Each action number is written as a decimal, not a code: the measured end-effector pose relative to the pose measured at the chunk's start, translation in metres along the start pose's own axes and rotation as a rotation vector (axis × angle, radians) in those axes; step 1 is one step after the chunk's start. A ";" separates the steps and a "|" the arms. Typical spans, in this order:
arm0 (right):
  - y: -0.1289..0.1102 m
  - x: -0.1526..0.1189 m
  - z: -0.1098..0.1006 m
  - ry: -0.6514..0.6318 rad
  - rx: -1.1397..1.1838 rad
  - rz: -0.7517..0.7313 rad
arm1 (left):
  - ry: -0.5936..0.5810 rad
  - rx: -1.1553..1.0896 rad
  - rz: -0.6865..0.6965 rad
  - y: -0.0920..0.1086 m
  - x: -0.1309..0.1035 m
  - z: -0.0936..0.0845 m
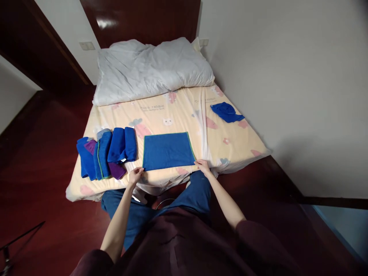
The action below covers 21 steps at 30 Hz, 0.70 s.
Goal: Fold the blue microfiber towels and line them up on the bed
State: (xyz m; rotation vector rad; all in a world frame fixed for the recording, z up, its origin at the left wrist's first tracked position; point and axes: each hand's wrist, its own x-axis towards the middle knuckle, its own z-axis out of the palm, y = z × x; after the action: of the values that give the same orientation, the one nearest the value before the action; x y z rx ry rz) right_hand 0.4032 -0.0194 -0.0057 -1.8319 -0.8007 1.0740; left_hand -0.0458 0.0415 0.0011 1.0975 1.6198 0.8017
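A blue towel (168, 151) with green edging lies flat on the bed in front of me. My left hand (135, 176) pinches its near left corner. At the near right corner, my right hand (202, 167) grips the cloth between thumb and fingers. Left of it rest folded blue towels (117, 145), one beside another, with a folded purple cloth (117, 170) partly under them. Another blue cloth (227, 112) sits crumpled towards the bed's right side.
The bed (178, 115) has a pale yellow sheet with rabbit and carrot prints. A white quilt (155, 69) is bunched at the headboard (143, 19). White wall (287, 76) stands along the right side. A thin black stand (23, 237) is on the floor at left.
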 end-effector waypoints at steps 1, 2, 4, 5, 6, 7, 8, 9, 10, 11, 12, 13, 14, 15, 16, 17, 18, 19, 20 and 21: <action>-0.001 0.002 -0.001 0.000 -0.008 0.022 | -0.008 0.005 0.001 0.002 0.002 -0.001; -0.002 0.002 -0.003 0.001 -0.015 0.039 | -0.013 0.009 0.005 0.004 0.002 -0.002; -0.005 0.001 -0.007 -0.004 -0.033 0.078 | -0.019 0.010 0.012 0.007 0.003 -0.004; -0.006 -0.001 -0.009 -0.009 -0.045 0.096 | -0.022 0.013 0.016 0.008 0.002 -0.005; -0.007 -0.003 -0.011 -0.014 -0.058 0.111 | -0.029 0.027 0.020 0.007 0.001 -0.006; -0.008 -0.005 -0.014 -0.020 -0.073 0.123 | -0.039 0.053 0.027 0.007 0.000 -0.008; -0.009 -0.006 -0.015 -0.026 -0.088 0.134 | -0.053 0.089 0.036 0.006 0.000 -0.009; -0.011 -0.007 -0.017 -0.031 -0.104 0.142 | -0.074 0.127 0.050 0.006 0.000 -0.011; -0.012 -0.007 -0.018 -0.037 -0.120 0.149 | -0.098 0.161 0.068 0.005 0.000 -0.013; -0.013 -0.006 -0.018 -0.044 -0.135 0.154 | -0.123 0.186 0.086 0.005 0.001 -0.015; -0.014 -0.005 -0.018 -0.052 -0.149 0.157 | -0.146 0.201 0.100 0.005 0.003 -0.017; -0.016 -0.002 -0.018 -0.062 -0.163 0.160 | -0.168 0.216 0.110 0.007 0.005 -0.019; -0.017 0.001 -0.018 -0.074 -0.175 0.161 | -0.185 0.238 0.113 0.008 0.008 -0.020; -0.019 0.004 -0.017 -0.086 -0.188 0.162 | -0.199 0.271 0.110 0.010 0.011 -0.022; -0.021 0.008 -0.017 -0.099 -0.202 0.164 | -0.209 0.312 0.102 0.013 0.015 -0.023; -0.023 0.013 -0.017 -0.113 -0.214 0.166 | -0.216 0.355 0.093 0.016 0.020 -0.023; -0.027 0.018 -0.017 -0.127 -0.223 0.169 | -0.221 0.396 0.085 0.019 0.025 -0.024; -0.030 0.023 -0.017 -0.143 -0.236 0.172 | -0.224 0.433 0.076 0.022 0.031 -0.024; -0.035 0.029 -0.017 -0.159 -0.254 0.170 | -0.226 0.461 0.067 0.026 0.038 -0.023; -0.040 0.035 -0.016 -0.170 -0.279 0.151 | -0.223 0.480 0.057 0.029 0.045 -0.022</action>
State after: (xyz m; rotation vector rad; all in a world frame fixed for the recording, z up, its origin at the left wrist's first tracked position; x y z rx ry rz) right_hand 0.4285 0.0218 0.0221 -2.0813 -0.9642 1.2801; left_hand -0.0634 0.0939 0.0179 1.5154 1.6341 0.3100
